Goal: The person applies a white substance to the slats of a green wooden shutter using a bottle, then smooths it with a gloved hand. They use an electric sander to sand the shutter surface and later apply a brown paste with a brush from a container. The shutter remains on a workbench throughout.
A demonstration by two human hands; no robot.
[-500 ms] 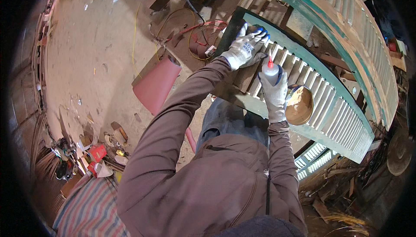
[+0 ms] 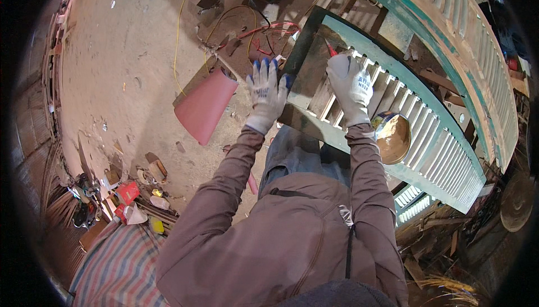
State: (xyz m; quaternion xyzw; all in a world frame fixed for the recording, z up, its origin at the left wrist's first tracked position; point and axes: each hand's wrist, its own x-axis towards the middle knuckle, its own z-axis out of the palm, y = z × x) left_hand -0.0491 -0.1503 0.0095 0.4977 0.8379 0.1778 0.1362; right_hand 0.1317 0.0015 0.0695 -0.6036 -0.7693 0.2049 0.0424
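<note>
Beside right wrist, we have round bowl (image 2: 401, 149) on louvred green panel (image 2: 356, 35). Our left hand (image 2: 268, 95), fingers spread wide, at panel's left edge; contact unclear. Our right hand (image 2: 352, 85) grips red-tipped bottle (image 2: 332, 51) above panel's left end. Beyond, red cable (image 2: 270, 27) on floor (image 2: 129, 82).

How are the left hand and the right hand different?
The left hand has its fingers spread and holds nothing; the right hand is curled around a red-tipped bottle. The left hand is by the end of the slatted panel, while the right hand is over its slats. Both wear pale gloves.
</note>
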